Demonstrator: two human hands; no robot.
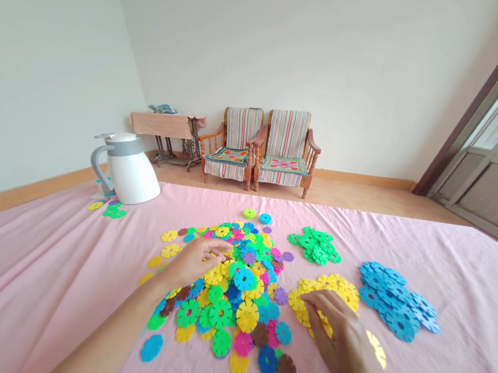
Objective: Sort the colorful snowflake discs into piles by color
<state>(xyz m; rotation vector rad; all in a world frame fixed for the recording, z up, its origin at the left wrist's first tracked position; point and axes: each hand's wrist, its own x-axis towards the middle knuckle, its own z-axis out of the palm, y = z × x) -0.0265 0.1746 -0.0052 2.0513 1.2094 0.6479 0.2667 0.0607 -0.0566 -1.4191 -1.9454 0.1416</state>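
Note:
A large mixed heap of notched plastic snowflake discs (pixel 221 313) in many colours spreads over the middle of the pink cloth. Above the heap's left side is my left hand (pixel 200 260), fingers stretched forward and apart from the thumb, with no disc visible in it. My right hand (pixel 341 329) hovers at the pile of yellow discs (pixel 340 285). Its thumb and fingertips come close together over that pile; whether a disc is between them is hidden. Right of it lies a pile of blue discs (pixel 391 299), and behind, a pile of green discs (pixel 316 245).
A white and grey jug (pixel 137 175) stands at the cloth's (pixel 36 259) back left, a few discs (pixel 115 210) beside it. One yellow disc (pixel 376 349) lies next to my right wrist. Beyond are two wooden armchairs (pixel 287 143), a cloth-covered sewing table (pixel 161 125) and a door (pixel 493 153).

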